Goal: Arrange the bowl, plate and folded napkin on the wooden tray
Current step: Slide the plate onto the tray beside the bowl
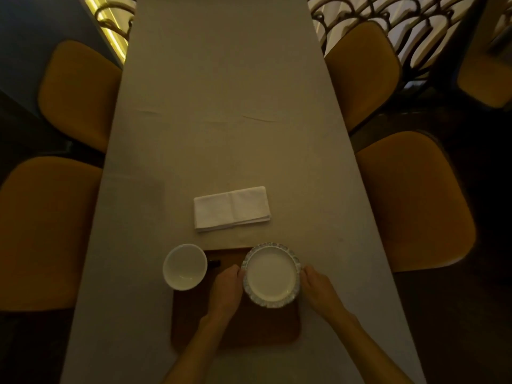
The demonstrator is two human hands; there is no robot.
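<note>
A white plate with a patterned scalloped rim sits over the far right part of the wooden tray. My left hand grips its left rim and my right hand grips its right rim. A white bowl stands upright at the tray's far left corner, partly overhanging the tray edge. The folded white napkin lies flat on the table beyond the tray, apart from both hands.
The long table carries a pale cloth and stretches away from me. Yellow padded chairs stand on the left and on the right. A small dark object lies on the tray beside the bowl.
</note>
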